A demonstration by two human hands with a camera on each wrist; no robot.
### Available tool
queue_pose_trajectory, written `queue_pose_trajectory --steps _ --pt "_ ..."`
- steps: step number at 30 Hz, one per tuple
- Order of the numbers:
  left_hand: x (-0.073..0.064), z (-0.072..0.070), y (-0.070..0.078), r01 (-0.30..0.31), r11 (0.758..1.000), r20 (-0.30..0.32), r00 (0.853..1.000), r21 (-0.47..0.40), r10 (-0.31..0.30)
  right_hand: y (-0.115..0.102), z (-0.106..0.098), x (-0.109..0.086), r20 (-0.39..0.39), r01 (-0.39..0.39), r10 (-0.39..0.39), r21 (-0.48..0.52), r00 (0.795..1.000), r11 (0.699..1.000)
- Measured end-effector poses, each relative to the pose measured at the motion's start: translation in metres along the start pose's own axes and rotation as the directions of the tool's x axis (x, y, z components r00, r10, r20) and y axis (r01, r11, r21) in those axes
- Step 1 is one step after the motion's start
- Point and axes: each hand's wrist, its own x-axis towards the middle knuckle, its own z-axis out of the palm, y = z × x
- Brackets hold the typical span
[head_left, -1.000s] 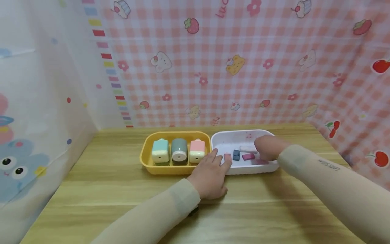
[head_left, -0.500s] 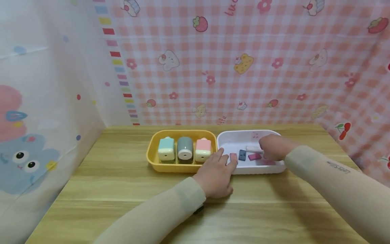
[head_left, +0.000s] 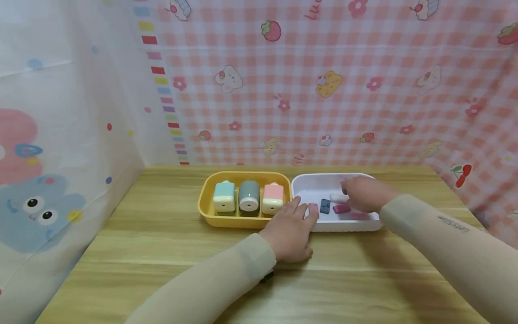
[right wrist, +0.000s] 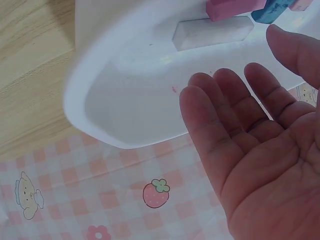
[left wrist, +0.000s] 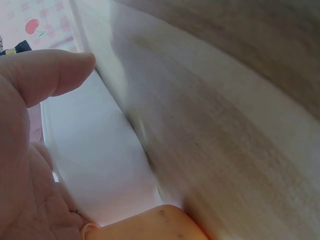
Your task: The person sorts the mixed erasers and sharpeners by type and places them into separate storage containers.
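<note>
My left hand [head_left: 290, 231] lies with spread fingers at the junction of the yellow tray [head_left: 230, 222] and the white tray [head_left: 323, 227], fingertips reaching over the near rims. In the left wrist view its thumb stretches along the white tray's outer wall [left wrist: 95, 150]. My right hand [head_left: 367, 193] is over the white tray's right end; the right wrist view shows its palm and loosely bent fingers with nothing between them. Below lie a white eraser [right wrist: 215, 34], a magenta eraser [head_left: 341, 209], a blue eraser [head_left: 325, 206] and a pink eraser [head_left: 313, 209].
Three pencil sharpeners stand in the yellow tray: teal [head_left: 224, 198], grey [head_left: 248, 198] and pink [head_left: 273, 198]. Both trays sit side by side on a wooden table [head_left: 170, 252]. Printed cloth [head_left: 251, 90] hangs behind and at the sides.
The head view has turned slightly left, shifting the scene rightward. My right hand has moved a little left over the white tray. The left hand and the erasers keep their places.
</note>
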Motion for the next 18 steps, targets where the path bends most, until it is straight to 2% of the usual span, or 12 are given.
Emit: queue_pose_trajectory --steps 13,18 --pt "-0.006 0.001 -0.007 0.009 0.999 0.000 1.000 -0.033 -0.009 -0.011 -0.003 0.003 -0.029 -0.013 0.014 0.022 0.999 1.000" --pt "-0.007 0.001 -0.008 0.007 0.999 -0.004 1.000 -0.043 -0.007 -0.011 -0.004 0.002 -0.083 -0.032 0.035 0.040 0.996 0.999"
